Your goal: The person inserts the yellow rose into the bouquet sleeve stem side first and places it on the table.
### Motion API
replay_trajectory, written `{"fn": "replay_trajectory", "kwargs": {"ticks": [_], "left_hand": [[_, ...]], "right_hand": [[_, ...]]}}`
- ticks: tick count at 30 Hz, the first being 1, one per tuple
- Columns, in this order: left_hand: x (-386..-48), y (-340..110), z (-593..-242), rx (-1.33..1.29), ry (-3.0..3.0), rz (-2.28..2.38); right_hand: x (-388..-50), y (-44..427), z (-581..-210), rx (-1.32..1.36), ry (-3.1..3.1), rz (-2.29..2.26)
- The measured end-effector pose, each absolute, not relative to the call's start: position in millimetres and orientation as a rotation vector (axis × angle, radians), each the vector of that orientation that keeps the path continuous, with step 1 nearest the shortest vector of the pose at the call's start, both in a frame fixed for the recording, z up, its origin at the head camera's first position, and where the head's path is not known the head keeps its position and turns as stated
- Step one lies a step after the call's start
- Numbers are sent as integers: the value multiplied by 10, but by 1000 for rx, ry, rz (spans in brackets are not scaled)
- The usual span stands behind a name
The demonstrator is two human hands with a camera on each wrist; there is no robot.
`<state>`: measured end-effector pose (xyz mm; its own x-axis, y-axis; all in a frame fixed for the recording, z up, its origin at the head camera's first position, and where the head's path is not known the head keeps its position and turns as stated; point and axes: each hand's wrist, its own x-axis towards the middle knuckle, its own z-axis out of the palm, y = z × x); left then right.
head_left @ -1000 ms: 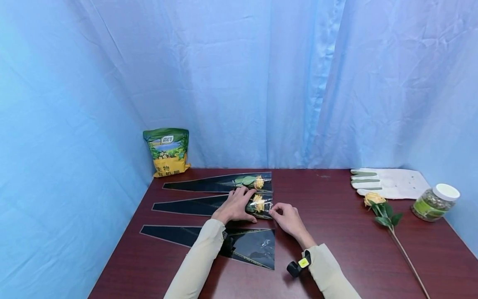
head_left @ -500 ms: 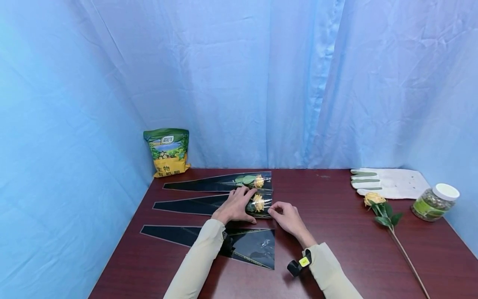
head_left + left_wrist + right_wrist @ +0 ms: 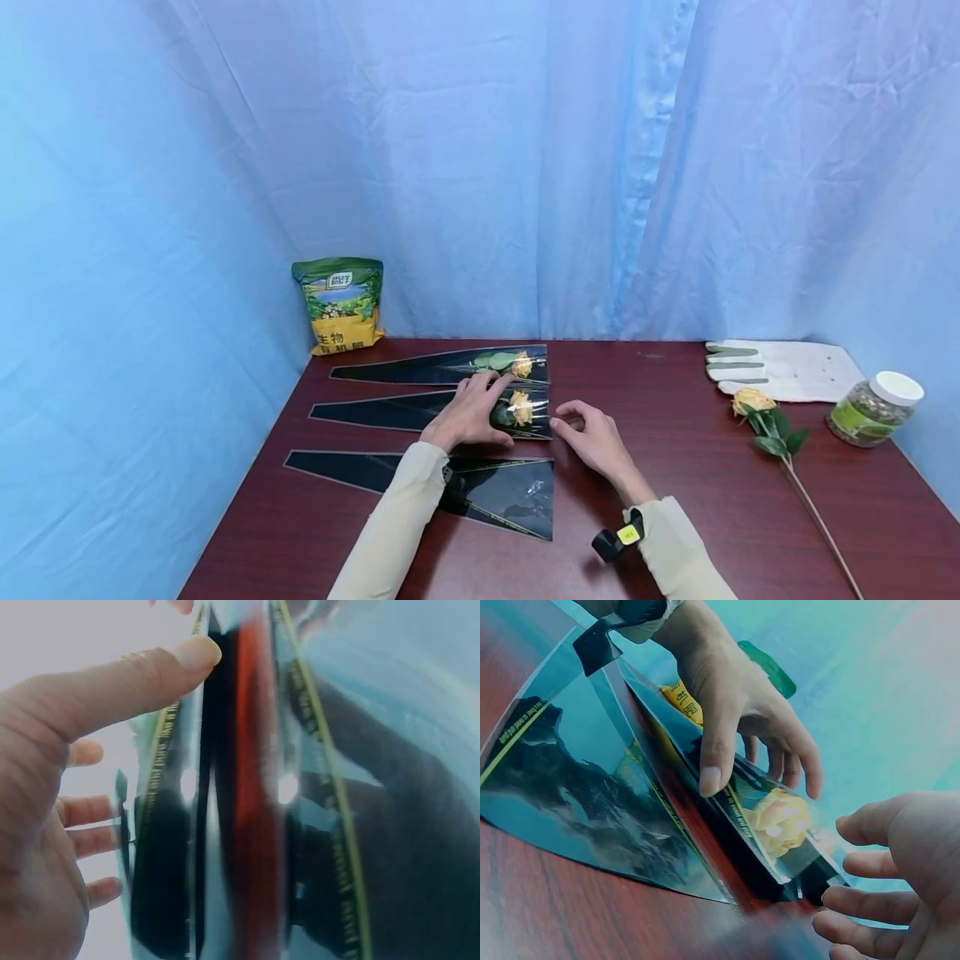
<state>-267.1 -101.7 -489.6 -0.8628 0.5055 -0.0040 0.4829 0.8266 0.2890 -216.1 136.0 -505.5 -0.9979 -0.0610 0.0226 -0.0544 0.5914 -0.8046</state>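
Observation:
Three black flower sleeves with clear fronts lie in a row. Inside the middle sleeve (image 3: pixel 375 411) is a yellow rose (image 3: pixel 521 407), and the far sleeve (image 3: pixel 397 372) holds another yellow rose (image 3: pixel 522 364). Nearest me, the third sleeve (image 3: pixel 517 504) lies flat with no flower in it. My left hand (image 3: pixel 471 414) rests across the middle sleeve, fingers spread; in the left wrist view its thumb (image 3: pixel 172 671) lies along that sleeve's edge. Just off the sleeve's wide end is my right hand (image 3: pixel 596 437), fingers loosely bent and holding nothing, as the right wrist view also shows.
A loose yellow rose (image 3: pixel 783 450) with a long stem lies on the right of the table (image 3: pixel 637 367). Behind it are a white glove (image 3: pixel 802 369) and a lidded jar (image 3: pixel 873 408). A green and yellow fertilizer bag (image 3: pixel 339 307) stands back left against blue curtains.
My right hand has let go of the middle sleeve's open end and moved slightly right, its fingers parting. The left hand stays in place on the sleeve. The head view has shifted a little.

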Motion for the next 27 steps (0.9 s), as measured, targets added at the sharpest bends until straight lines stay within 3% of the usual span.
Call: {"fn": "replay_trajectory", "kwargs": {"ticks": [10,27], "left_hand": [[-2522,-1125,-4819,765,2989,683],[-1933,-1173,-4986,864,3024,878]], "right_hand": [[-2019,1517,-4957,-135,2829,-1453],[-1641,1578,-5008,-309,2928,-1286]]}}
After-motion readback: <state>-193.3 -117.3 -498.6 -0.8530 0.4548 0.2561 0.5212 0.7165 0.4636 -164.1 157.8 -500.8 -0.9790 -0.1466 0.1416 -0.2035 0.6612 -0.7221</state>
